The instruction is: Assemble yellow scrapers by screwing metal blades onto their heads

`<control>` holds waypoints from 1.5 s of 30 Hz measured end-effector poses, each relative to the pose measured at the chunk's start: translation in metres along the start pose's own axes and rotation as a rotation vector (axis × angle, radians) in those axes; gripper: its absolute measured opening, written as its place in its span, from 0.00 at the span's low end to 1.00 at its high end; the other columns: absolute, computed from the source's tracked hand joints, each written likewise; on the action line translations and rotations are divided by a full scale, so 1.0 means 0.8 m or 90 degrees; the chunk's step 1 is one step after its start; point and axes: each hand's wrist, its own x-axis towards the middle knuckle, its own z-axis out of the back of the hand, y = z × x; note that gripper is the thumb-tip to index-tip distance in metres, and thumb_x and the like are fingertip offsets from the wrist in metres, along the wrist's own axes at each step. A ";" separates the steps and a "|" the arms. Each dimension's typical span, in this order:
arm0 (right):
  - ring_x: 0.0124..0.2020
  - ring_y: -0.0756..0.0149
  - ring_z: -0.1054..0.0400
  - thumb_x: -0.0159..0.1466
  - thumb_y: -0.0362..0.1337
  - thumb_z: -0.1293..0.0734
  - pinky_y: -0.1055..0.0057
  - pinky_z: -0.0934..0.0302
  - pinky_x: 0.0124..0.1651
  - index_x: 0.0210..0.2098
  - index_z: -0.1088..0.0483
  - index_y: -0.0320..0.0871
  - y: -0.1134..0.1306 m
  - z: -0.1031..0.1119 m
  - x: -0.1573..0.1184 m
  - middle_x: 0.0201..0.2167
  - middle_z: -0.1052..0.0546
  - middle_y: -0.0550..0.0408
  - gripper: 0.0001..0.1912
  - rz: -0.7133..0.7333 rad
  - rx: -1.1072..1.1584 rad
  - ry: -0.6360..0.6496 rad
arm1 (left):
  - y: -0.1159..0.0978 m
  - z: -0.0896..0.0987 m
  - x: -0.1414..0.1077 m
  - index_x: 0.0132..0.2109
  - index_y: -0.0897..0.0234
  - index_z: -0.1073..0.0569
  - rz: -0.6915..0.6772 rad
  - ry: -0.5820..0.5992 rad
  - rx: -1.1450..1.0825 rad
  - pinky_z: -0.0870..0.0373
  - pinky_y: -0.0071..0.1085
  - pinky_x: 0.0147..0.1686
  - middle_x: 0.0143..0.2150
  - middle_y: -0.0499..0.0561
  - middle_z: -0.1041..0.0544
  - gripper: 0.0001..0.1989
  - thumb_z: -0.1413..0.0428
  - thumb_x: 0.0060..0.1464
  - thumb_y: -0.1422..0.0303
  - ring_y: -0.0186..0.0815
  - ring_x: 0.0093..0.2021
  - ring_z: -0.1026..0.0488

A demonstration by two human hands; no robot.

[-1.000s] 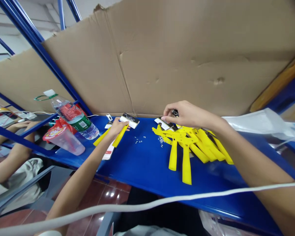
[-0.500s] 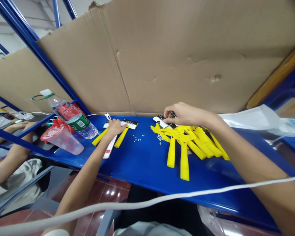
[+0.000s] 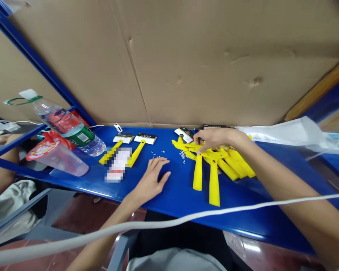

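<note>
My left hand hovers over or rests on the blue tabletop, fingers spread and nothing in them. Just beyond its fingertips lie several tiny pale pieces. Over the pile of yellow plastic handles, my right hand has its fingers bent inward at the pile's back left. Something dark shows between those fingers, too small to name. Beside them is a black-and-white card. More tiny pale pieces lie at the pile's left. Left of my left hand are two yellow handles, each with a black-and-white card at its top.
A pixelated flat white object lies between the two handles. At left stand a tilted-looking water bottle and a plastic cup. Cardboard walls the back. A white cable crosses the foreground. Another person's arm shows far left.
My left hand has left the carded yellow handles and moved right and nearer, its fingers opening out. The right hand has shifted slightly right and down, onto the pile. The view has tilted.
</note>
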 end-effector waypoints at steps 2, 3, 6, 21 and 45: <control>0.26 0.63 0.26 0.64 0.45 0.25 0.65 0.38 0.30 0.48 0.26 0.45 -0.001 0.000 0.001 0.44 0.17 0.48 0.17 -0.002 -0.002 0.005 | -0.006 -0.006 -0.006 0.70 0.55 0.33 -0.017 0.030 -0.003 0.44 0.53 0.76 0.71 0.56 0.29 0.20 0.47 0.75 0.63 0.47 0.73 0.36; 0.26 0.63 0.26 0.65 0.44 0.25 0.65 0.38 0.29 0.49 0.26 0.45 -0.002 0.000 0.002 0.44 0.17 0.48 0.16 -0.004 -0.002 0.006 | -0.006 -0.007 -0.007 0.70 0.55 0.33 -0.022 0.035 -0.007 0.45 0.54 0.76 0.72 0.56 0.29 0.20 0.47 0.75 0.63 0.47 0.74 0.37; 0.26 0.64 0.26 0.65 0.42 0.26 0.65 0.38 0.30 0.51 0.27 0.46 -0.006 -0.001 0.005 0.46 0.17 0.48 0.16 -0.007 -0.003 0.006 | -0.007 -0.005 -0.002 0.67 0.56 0.30 -0.025 0.035 -0.040 0.42 0.53 0.75 0.70 0.56 0.27 0.18 0.46 0.74 0.63 0.46 0.72 0.34; 0.30 0.62 0.23 0.68 0.45 0.28 0.68 0.37 0.31 0.52 0.25 0.43 -0.042 0.011 0.003 0.46 0.17 0.46 0.17 -0.009 0.038 0.007 | -0.101 -0.043 0.113 0.65 0.66 0.35 0.024 0.262 -0.024 0.25 0.46 0.43 0.45 0.60 0.22 0.28 0.43 0.65 0.56 0.52 0.43 0.21; 0.26 0.72 0.35 0.66 0.54 0.26 0.72 0.40 0.26 0.42 0.21 0.45 0.017 0.059 -0.094 0.34 0.22 0.57 0.18 0.243 0.327 -0.293 | -0.084 -0.023 0.078 0.62 0.62 0.27 0.118 -0.013 -0.865 0.21 0.39 0.38 0.54 0.61 0.20 0.22 0.42 0.71 0.53 0.40 0.38 0.19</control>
